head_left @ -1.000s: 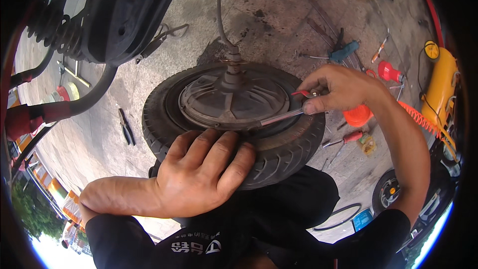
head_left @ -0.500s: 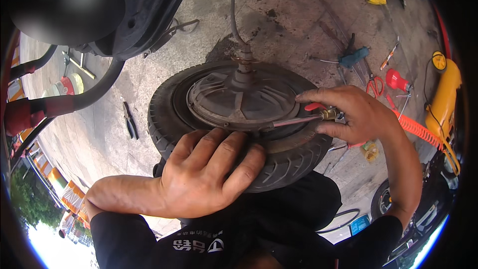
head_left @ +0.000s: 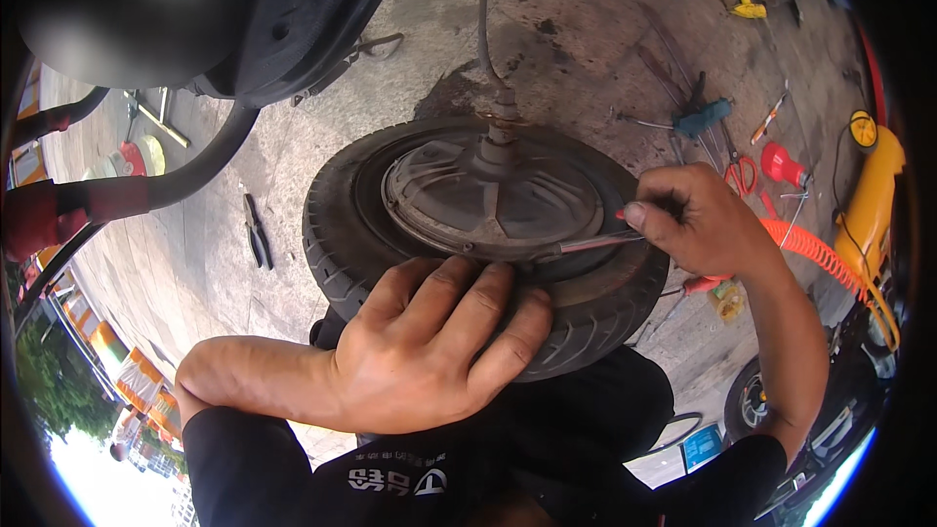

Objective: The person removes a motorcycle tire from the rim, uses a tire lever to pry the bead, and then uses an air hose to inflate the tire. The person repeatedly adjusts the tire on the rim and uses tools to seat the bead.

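You are having the black rubber-tyred wheel with a dull grey metal hub [head_left: 576, 327] right in front of you, sitting low over the floor and tilting so its hub face is showing upward, the near edge lying against your dark-clothed legs. A thin black cable [head_left: 484, 20] is rising from the hub's axle toward the far side. Your left hand [head_left: 444, 346] is lying across the near tyre wall, fingers spreading slightly and curving over the rubber; the thumb is hiding, so whether it is gripping or only pressing cannot be told. Your right hand [head_left: 695, 220] is closing in a pinch round the slim silver metal rod with a red lever [head_left: 597, 242], thumb uppermost at the right side of the tyre; the rod is pointing leftward, its far end reaching the gap beside the hub. To your left, black-handled metal pliers [head_left: 257, 232] are lying alone on the grey stained floor [head_left: 283, 156]. To your right, red-handled scissors [head_left: 742, 176] are lying near a teal-handled tool [head_left: 703, 117]; an orange coiled hose [head_left: 820, 254] is running toward a yellow cylindrical tank [head_left: 869, 200]. Farther off, a yellow hammer [head_left: 748, 10] is resting near the upper right.
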`<state>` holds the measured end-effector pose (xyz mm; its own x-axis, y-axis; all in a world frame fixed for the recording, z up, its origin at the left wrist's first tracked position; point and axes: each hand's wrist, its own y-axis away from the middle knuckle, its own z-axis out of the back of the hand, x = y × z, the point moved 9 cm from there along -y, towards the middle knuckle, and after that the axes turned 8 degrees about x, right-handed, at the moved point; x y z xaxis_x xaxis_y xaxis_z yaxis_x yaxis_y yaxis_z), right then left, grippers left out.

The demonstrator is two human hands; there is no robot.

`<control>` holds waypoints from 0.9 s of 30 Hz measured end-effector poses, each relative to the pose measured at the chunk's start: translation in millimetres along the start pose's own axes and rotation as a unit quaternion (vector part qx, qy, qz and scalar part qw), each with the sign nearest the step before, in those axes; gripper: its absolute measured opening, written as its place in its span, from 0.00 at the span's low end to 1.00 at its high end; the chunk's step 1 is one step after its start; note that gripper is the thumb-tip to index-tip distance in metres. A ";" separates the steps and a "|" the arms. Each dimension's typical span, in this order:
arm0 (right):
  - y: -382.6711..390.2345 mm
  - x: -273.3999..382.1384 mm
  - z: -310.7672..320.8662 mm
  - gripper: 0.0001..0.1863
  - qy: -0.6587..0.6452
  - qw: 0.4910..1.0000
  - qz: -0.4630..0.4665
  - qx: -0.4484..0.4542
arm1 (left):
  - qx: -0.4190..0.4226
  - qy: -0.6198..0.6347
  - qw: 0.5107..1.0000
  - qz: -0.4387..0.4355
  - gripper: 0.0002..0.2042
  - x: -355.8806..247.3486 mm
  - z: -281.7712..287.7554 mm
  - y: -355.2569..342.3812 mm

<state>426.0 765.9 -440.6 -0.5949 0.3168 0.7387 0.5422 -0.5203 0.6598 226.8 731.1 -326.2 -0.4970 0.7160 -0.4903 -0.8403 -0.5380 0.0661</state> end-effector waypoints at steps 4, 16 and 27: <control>4.7 10.0 1.9 0.18 0.020 0.996 0.058 -0.066 | -0.026 0.313 0.948 -0.046 0.25 55.5 14.1 42.1; 43.9 -17.3 -32.1 0.57 0.057 0.966 0.166 -0.190 | -0.268 0.750 0.490 0.355 0.52 218.7 -209.9 118.7; 75.9 -5.0 -53.8 0.59 0.131 0.882 0.307 -0.333 | -0.234 0.794 0.388 0.405 0.46 160.1 -210.9 80.2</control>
<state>438.2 682.2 -401.7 -0.4754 -0.3351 0.8134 0.3923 -0.9084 -0.1449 125.5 708.7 -582.6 0.5154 -0.7496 -0.4154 -0.2319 -0.5886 0.7744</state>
